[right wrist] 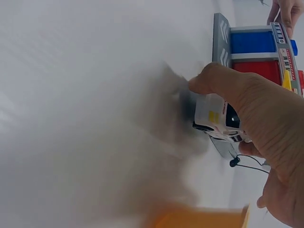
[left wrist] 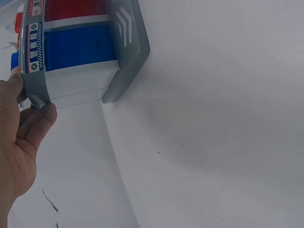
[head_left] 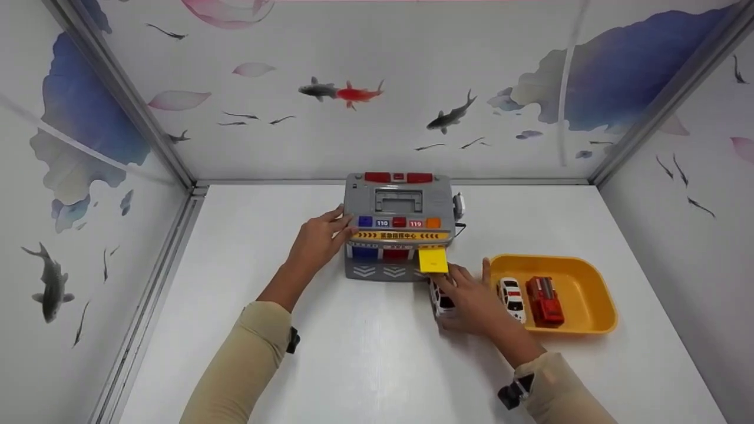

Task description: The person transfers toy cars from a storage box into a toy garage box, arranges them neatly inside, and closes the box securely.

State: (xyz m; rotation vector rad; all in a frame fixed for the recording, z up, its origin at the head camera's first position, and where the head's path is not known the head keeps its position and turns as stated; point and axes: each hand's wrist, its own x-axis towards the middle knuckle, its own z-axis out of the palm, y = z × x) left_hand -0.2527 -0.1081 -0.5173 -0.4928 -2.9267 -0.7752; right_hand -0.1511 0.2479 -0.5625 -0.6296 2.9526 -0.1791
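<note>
A grey toy garage (head_left: pixel 383 203) with red lights and coloured buttons on its roof stands near the back of the table. My left hand (head_left: pixel 316 240) grips the left edge of its roof, thumb and fingers on either side of the edge in the left wrist view. Blue (left wrist: pixel 80 47) and red (left wrist: pixel 76 8) doors hang down in two of its bays; the yellow door (head_left: pixel 433 260) at the right sticks out, raised. In front of that bay, my right hand (head_left: pixel 474 303) holds a white toy car (right wrist: pixel 216 114) from above, partly hiding it.
Just right of my right hand sits a yellow tray (head_left: pixel 583 265). Inside it lie another white toy car (head_left: pixel 511 299) and a red toy fire truck (head_left: pixel 546 300). Printed wall panels (head_left: pixel 389 141) border the table (head_left: pixel 353 365) at the back and sides.
</note>
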